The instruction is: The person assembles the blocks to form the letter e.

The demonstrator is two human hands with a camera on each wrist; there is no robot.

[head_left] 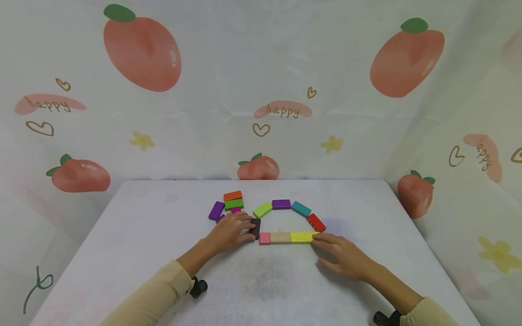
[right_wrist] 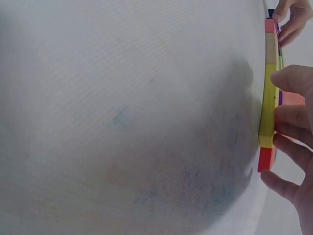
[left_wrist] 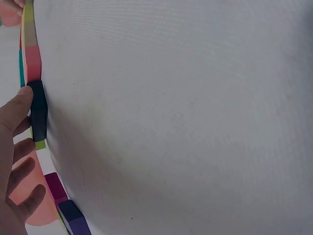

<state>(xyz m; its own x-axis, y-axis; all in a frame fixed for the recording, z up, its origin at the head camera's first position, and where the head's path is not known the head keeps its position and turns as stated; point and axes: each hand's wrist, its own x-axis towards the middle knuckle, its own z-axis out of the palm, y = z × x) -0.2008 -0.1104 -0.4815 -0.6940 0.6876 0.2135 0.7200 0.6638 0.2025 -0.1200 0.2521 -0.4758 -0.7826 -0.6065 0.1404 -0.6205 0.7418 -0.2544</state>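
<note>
My left hand point(head_left: 231, 232) touches a black domino block point(head_left: 255, 229), its thumb by the near end and fingertips over the left edge. In the left wrist view, the thumb sits where the black block point(left_wrist: 38, 111) meets a pink block point(left_wrist: 33, 63); the other fingers are spread. A row runs right from the pink block point(head_left: 264, 238) through a tan block point(head_left: 280, 238) to a yellow block point(head_left: 301, 237). My right hand point(head_left: 346, 258) touches the yellow block's right end with extended fingers. In the right wrist view, its fingers spread along the yellow block point(right_wrist: 267, 105) and beside a red block point(right_wrist: 265, 159).
Lime point(head_left: 263, 209), purple point(head_left: 281, 204), teal point(head_left: 301, 208) and dotted red point(head_left: 316, 222) blocks arch behind the row. Left of them are an orange block point(head_left: 233, 195), a green block point(head_left: 234, 204), a magenta block point(head_left: 236, 210) and a purple block point(head_left: 216, 211). A printed curtain hangs behind the white table point(head_left: 163, 226).
</note>
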